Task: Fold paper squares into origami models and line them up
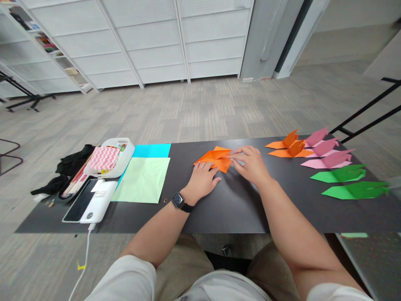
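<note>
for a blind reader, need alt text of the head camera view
Two bare hands, left and right, work a partly folded orange paper on a dark table; folded paper birds sit right, green paper, a phone and a white basket left.

Phone (82,201) beside cabled white device (99,201); black cloth (72,162) near basket (128,154).

Tall white cupboards (150,42) stood across the back, with a shelf (48,44) of small things at the left. The floor (188,106) was grey and streaky. A grey wall (269,37) stood right of the cupboards. Black metal legs (369,110) showed at the right.
</note>
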`<state>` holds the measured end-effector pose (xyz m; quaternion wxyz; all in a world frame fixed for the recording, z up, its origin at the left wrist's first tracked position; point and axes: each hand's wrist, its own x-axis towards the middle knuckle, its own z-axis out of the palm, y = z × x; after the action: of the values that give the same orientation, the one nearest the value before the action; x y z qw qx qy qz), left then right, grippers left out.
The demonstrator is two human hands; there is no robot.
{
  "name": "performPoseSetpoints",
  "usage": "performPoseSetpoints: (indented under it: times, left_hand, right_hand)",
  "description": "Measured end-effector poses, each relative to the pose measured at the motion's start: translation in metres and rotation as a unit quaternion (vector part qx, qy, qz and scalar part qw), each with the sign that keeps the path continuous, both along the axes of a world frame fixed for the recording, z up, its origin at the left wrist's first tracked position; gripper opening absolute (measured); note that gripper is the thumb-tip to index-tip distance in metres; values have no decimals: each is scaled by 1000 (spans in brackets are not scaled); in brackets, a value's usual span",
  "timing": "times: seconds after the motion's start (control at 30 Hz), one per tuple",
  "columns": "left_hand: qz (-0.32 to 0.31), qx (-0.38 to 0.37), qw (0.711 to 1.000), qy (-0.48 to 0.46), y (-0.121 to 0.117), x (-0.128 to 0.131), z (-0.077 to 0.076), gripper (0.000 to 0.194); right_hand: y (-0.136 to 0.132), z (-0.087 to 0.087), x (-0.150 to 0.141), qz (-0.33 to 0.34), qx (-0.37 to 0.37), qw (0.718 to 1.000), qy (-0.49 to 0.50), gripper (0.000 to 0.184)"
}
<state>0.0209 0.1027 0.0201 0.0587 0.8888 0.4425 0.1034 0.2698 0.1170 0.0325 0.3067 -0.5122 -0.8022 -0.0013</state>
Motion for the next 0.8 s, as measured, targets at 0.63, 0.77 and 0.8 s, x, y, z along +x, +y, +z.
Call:
performPoseSetpoints:
  times: [0.63, 0.77, 0.8]
  left_hand:
    - [11, -38, 999, -7, 3, -1, 3, 38]
    - [12, -35, 999, -12, 3, -1, 1, 37]
    - [11, -36, 999, -14, 3, -1, 0, 37]
  right_hand:
    - [5, -28, -18, 29, -161, 983, -81, 27]
    - [8, -29, -12, 2, -166, 983, -77, 25]
    - [9, -29, -11, -6, -168, 983, -76, 25]
